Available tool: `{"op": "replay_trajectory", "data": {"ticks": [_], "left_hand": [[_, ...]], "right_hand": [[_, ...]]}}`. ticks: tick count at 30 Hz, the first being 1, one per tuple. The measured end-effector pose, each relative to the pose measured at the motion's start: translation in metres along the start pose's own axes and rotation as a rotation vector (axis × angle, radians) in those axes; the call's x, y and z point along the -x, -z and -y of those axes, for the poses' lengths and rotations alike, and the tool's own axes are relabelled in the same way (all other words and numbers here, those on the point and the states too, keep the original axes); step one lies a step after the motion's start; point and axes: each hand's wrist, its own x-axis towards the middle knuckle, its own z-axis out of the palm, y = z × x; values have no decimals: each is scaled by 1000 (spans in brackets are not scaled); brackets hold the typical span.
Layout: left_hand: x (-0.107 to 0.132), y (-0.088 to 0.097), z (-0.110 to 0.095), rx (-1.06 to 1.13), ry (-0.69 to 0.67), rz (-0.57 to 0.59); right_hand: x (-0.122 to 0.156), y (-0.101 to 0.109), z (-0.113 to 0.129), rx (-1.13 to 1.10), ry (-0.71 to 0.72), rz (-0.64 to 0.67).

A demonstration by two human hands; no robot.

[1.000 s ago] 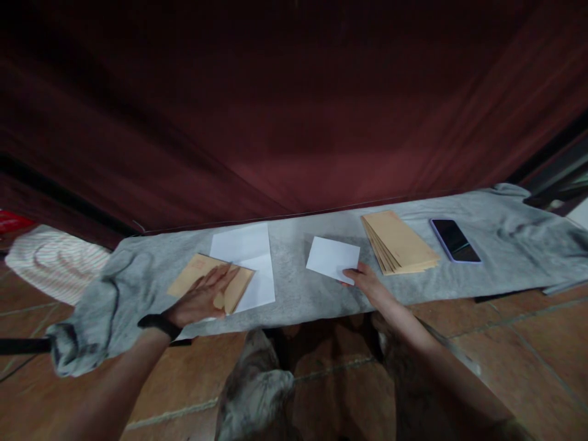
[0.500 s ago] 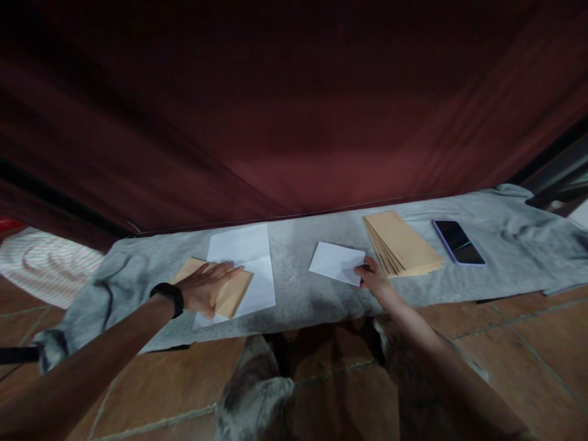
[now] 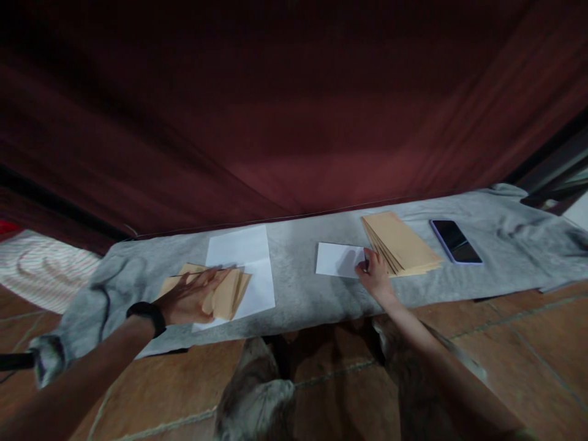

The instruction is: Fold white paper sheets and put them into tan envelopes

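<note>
Presently, our left hand (image 3: 189, 301) lies spread on envelopes (image 3: 226, 296) partly over a sheet (image 3: 258, 260); our right hand (image 3: 376, 274), grip unclear, curls at the paper (image 3: 337, 260) on the cloth (image 3: 296, 285). Paper looks folded, sheet lies open.

small white paper (image 3: 337, 260) on gray cloth (image 3: 294, 282), tan envelopes (image 3: 226, 299) fanned partly over a larger white sheet (image 3: 255, 248)

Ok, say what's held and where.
Right hand touches small white paper at its right end; left hand lies over brown envelopes; whether either grips can't be told.
</note>
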Motion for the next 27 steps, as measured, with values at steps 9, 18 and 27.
{"op": "replay_trajectory", "data": {"ticks": [9, 18, 27], "left_hand": [[25, 32, -36, -51, 94, -241], [-33, 31, -197, 97, 3, -306], [-67, -1, -214, 270, -88, -321]], "right_hand": [[13, 9, 39, -187, 112, 118], [37, -1, 79, -843, -201, 524], [30, -12, 73, -1037, -444, 636]]}}
